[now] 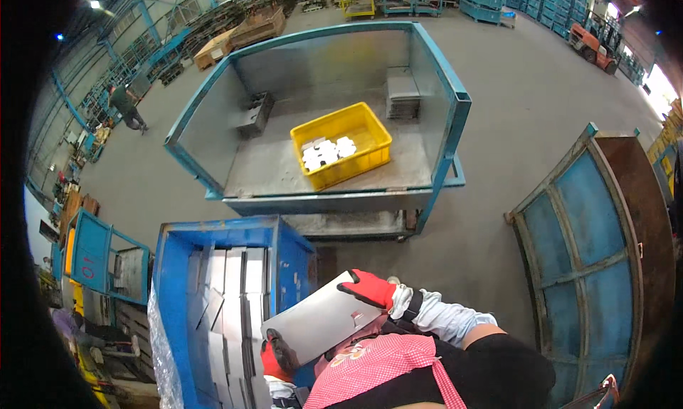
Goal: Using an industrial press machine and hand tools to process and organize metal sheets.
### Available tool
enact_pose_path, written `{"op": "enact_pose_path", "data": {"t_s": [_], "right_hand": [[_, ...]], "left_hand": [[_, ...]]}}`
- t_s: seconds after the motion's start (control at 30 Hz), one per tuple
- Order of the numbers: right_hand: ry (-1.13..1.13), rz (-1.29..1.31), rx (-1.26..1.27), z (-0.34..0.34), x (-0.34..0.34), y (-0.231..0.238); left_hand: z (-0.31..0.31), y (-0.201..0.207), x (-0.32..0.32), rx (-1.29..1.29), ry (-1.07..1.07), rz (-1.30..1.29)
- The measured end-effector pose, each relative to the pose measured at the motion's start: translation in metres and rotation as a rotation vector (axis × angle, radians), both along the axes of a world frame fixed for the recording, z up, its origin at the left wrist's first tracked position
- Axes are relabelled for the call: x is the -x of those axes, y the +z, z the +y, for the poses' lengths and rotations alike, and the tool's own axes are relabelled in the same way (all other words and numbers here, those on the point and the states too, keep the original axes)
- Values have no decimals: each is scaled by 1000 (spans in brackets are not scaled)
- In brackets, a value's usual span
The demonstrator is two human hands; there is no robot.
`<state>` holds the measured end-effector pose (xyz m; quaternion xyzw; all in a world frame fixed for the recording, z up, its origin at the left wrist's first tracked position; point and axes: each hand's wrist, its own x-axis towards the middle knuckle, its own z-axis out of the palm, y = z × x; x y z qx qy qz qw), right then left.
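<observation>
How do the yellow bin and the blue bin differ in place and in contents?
The yellow bin stands inside the blue-framed container; the blue bin stands outside it, close to your left hand. The yellow bin holds small, pale pieces, mostly toward its left side; the blue bin holds long rows of grey plates. Both are open at the top.

Red painted characters marked a teal cart [117, 232] standing left of the blue bin [213, 227].
The short red marking [88, 268] was on the cart's flat outer panel, bold against the teal and turned on its side as seen from above. On the blue bin's own outer right wall, small reddish marks [296, 276] showed in shade, too faint to make out.
</observation>
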<state>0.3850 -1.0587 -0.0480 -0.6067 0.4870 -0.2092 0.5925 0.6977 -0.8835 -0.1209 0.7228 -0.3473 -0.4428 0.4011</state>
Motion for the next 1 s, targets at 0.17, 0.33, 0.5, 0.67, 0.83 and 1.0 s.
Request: {"op": "enact_pose_path", "data": {"t_s": [0.17, 0.33, 0.5, 0.67, 0.83, 1.0], "right_hand": [[-134, 140, 11, -89, 57, -30], [-339, -38, 56, -151, 110, -53], [-460, -339, 74, -214, 144, -34], [-413, 216, 157, -282, 163, -30], [-312, 2, 12, -363, 145, -11], [-74, 206, 222, -446, 131, -39]], "left_hand": [[-134, 22, 61, -15, -279, -298], [-236, 24, 91, -50, -125, 394], [-332, 55, 122, 68, -492, -175], [-399, 30, 125, 126, -139, 744], [-453, -19, 69, 276, -390, 600], [-509, -16, 70, 222, -519, 503]]}}
